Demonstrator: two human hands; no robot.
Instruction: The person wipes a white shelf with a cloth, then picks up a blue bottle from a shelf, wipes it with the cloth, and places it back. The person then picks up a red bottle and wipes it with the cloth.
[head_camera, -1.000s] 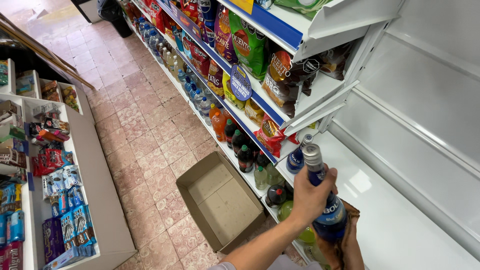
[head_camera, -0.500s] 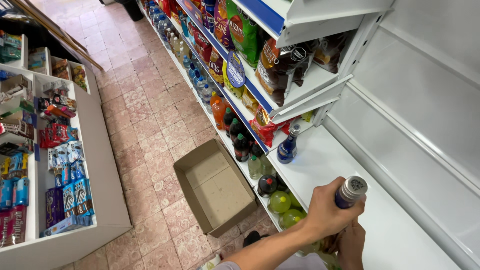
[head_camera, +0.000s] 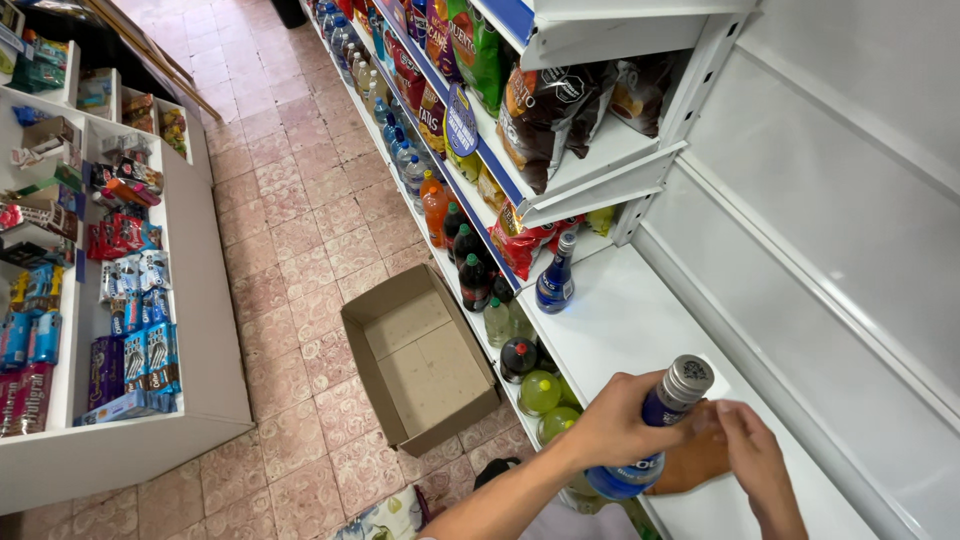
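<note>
At the far left stands a low white display rack (head_camera: 215, 400); small snack packets (head_camera: 130, 330) lie in its open compartments, faces up, so a shopper can read them from above. On the tiled floor (head_camera: 290, 230), between this rack and the long shelving, an open cardboard box (head_camera: 420, 355) rests with its flaps spread. It looks empty, and it sits near the front edge of the bottom shelves, in easy reach.

Further right, drink bottles (head_camera: 470, 280) stand upright in a row along the lower shelves, and chip bags (head_camera: 540, 110) lean forward on the upper ones. On the wide white shelf (head_camera: 640, 320), near its left end, one blue bottle (head_camera: 555, 280) stands alone and upright.

Near the front edge of the same shelf, the left hand (head_camera: 610, 430) is closed around the body of a second blue bottle with a silver cap (head_camera: 660, 420), which tilts with the cap toward the back wall. The right hand (head_camera: 750, 455) is just beside the bottle's upper part, fingers bent; I cannot tell if it really grips anything. Behind the bottle a brown item (head_camera: 695, 460) lies on the shelf, mostly hidden.
</note>
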